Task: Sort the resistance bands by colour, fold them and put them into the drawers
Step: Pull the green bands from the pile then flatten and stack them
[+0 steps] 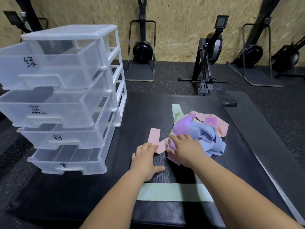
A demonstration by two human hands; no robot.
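Nearest to you, a pale green band [175, 192] lies flat and straight across the black mat [142, 113], running under both your forearms. Just beyond it your left hand [146, 161] rests palm down on the mat, fingers nearly straight, with the fingertips pressing on the near end of a pink band [155, 138]. That band lies flat in a bent shape, one arm pointing away from you and the other running right towards the pile.

Your right hand [186, 147] is just beside the left, a narrow gap between them. It lies stretched over the near edge of the pile of bands [203, 129], its fingers extended on a purple band [181, 128]; nothing is gripped that you can see. The pile sits on the mat to the right of the pink band and holds purple, blue, pink and pale green bands tangled together, with one green end sticking out on the far side.

To your left, on the edge of the mat, stands the clear plastic drawer unit [66, 96]. Its four drawers are all pulled out towards you, the top one the farthest, and each front carries a handwritten black character.

Farther off, on the dark floor, a rowing machine [208, 60] stands upright, with other black exercise stands along the chipboard wall [181, 22].
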